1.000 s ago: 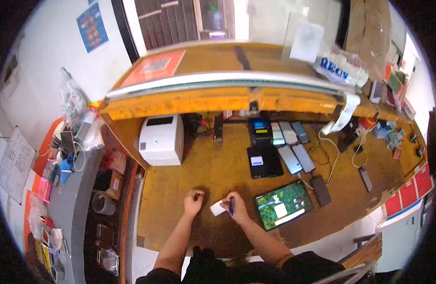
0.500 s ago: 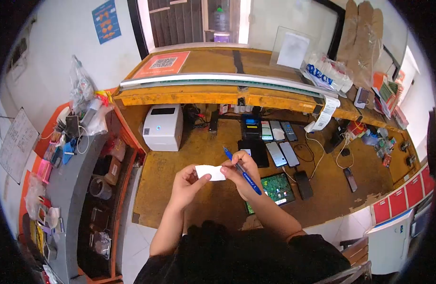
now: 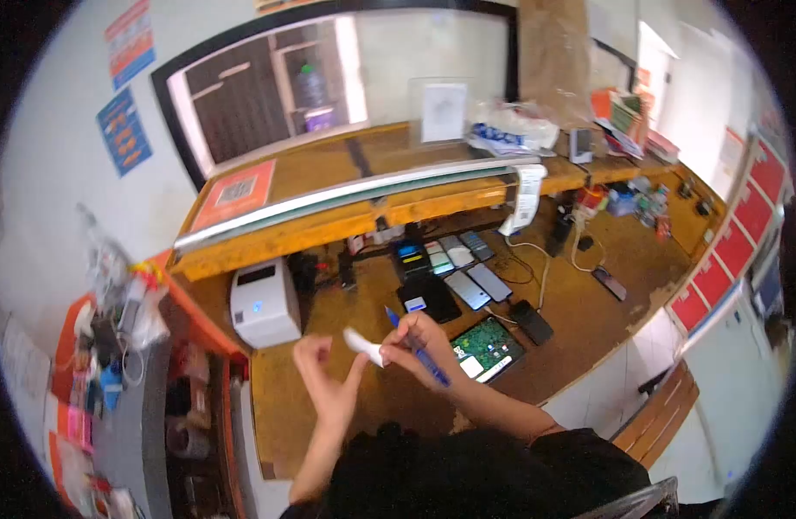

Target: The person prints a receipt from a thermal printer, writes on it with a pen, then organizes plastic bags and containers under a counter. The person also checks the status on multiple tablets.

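My right hand [image 3: 415, 340] is raised above the desk, shut on a blue pen [image 3: 418, 349] that slants down to the right. Its fingertips also pinch a small white paper slip [image 3: 363, 344]. To the left of the slip my left hand [image 3: 326, 385] is held up with the fingers apart. One fingertip reaches up to the slip's lower edge; whether it touches is unclear. Both hands hover over the worn yellow desk top [image 3: 372, 294].
A white label printer [image 3: 261, 303] stands at the desk's left. A lit tablet [image 3: 486, 346] lies right of my hands, several phones [image 3: 467, 285] behind it. A receipt strip [image 3: 526, 197] hangs from the raised counter [image 3: 329, 203]. A cluttered shelf [image 3: 112, 346] runs along the left.
The hands rose from the desk with the slip. The left hand let go of the slip and opened. The view swung, tilting the desk to the right.
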Demonstrator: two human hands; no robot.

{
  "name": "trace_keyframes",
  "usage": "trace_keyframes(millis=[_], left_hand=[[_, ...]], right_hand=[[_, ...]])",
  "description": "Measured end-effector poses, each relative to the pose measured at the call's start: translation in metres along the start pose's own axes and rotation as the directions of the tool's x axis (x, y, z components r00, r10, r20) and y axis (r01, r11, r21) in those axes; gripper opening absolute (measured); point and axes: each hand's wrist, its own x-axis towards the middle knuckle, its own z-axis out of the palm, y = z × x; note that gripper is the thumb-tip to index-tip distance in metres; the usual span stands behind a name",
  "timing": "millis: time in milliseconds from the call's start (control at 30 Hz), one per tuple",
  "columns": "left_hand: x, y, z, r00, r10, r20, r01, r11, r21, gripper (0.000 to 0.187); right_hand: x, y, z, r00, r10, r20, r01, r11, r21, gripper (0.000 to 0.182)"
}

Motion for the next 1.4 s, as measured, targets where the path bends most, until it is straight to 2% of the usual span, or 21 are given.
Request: trace_keyframes(millis=[33,67,100,167,233,300,333,367,433,467,667,800,867,967,1100,1167,1200,1300,1400], left_hand=[[-0.009,-0.007,0.002,0.996,0.074,-0.054,-0.068,0.992,0.103,0.03],[-0.014,-0.009,0.005,0.993,0.122,0.002,-0.122,0.992,-0.023,0.022],[-0.018,-0.01,0.007,0.991,0.134,0.026,-0.133,0.99,-0.051,0.022],[-0.024,-0.01,0.01,0.966,0.032,0.258,0.026,0.976,-0.217,0.017],[-0.024,-0.008,0.008,0.971,0.058,0.232,-0.007,0.976,-0.218,0.011],[-0.026,-0.008,0.003,0.972,-0.045,0.23,0.107,0.959,-0.262,0.012],[-0.029,-0.013,0.004,0.974,-0.096,0.207,0.168,0.916,-0.365,0.012],[-0.03,-0.014,0.002,0.971,-0.093,0.221,0.171,0.913,-0.37,0.012],[-0.029,-0.017,-0.004,0.975,-0.044,0.218,0.117,0.935,-0.334,0.012],[-0.03,-0.018,-0.006,0.973,-0.039,0.229,0.117,0.934,-0.338,0.012],[-0.029,-0.019,-0.017,0.966,-0.11,0.233,0.195,0.903,-0.382,0.013],[-0.033,-0.031,-0.027,0.97,-0.11,0.215,0.188,0.902,-0.388,0.013],[-0.034,-0.036,-0.032,0.97,-0.119,0.212,0.195,0.9,-0.39,0.013],[-0.037,-0.042,-0.04,0.967,-0.134,0.215,0.206,0.911,-0.359,0.012],[-0.041,-0.04,-0.045,0.962,-0.135,0.237,0.211,0.918,-0.335,0.011],[-0.039,-0.036,-0.045,0.96,-0.152,0.235,0.226,0.917,-0.329,0.011],[-0.038,-0.035,-0.046,0.958,-0.155,0.241,0.224,0.928,-0.297,0.011],[-0.036,-0.034,-0.051,0.945,-0.194,0.264,0.263,0.93,-0.256,0.011],[-0.033,-0.03,-0.051,0.932,-0.213,0.292,0.302,0.902,-0.307,0.011]], right_hand=[[-0.007,0.003,0.002,0.998,-0.046,-0.041,0.043,0.996,-0.074,0.023],[-0.012,0.009,0.003,0.996,-0.06,-0.07,0.047,0.983,-0.176,0.023],[-0.016,0.012,0.004,0.993,-0.071,-0.098,0.042,0.961,-0.275,0.024],[-0.02,0.007,0.012,0.984,-0.093,-0.151,0.037,0.94,-0.339,0.024],[-0.023,0.009,0.017,0.976,-0.106,-0.189,0.022,0.917,-0.399,0.024],[-0.023,0.017,0.018,0.984,-0.093,-0.155,0.041,0.95,-0.31,0.023],[-0.024,0.018,0.021,0.986,-0.061,-0.156,0.02,0.967,-0.256,0.021],[-0.025,0.017,0.024,0.983,-0.063,-0.17,0.017,0.965,-0.26,0.021],[-0.025,0.012,0.027,0.992,-0.07,-0.101,0.041,0.963,-0.265,0.02],[-0.026,0.004,0.03,0.993,0.016,-0.117,-0.045,0.969,-0.245,0.019],[-0.03,0.013,0.039,0.994,-0.037,-0.099,0.02,0.986,-0.163,0.019],[-0.03,0.009,0.054,0.987,-0.051,-0.155,0.011,0.967,-0.253,0.017],[-0.031,0.011,0.059,0.996,-0.018,-0.087,-0.014,0.936,-0.352,0.021],[-0.032,0.014,0.066,0.995,0.038,-0.087,-0.072,0.906,-0.418,0.022],[-0.038,0.016,0.073,0.992,0.063,-0.106,-0.101,0.906,-0.412,0.022],[-0.04,0.027,0.073,0.982,0.073,-0.173,-0.121,0.951,-0.286,0.022],[-0.04,0.029,0.072,0.986,0.018,-0.163,-0.077,0.929,-0.362,0.022],[-0.037,0.018,0.077,0.986,-0.082,-0.148,0.016,0.917,-0.398,0.024],[-0.042,0.022,0.077,0.981,-0.044,-0.188,-0.035,0.918,-0.396,0.025]])
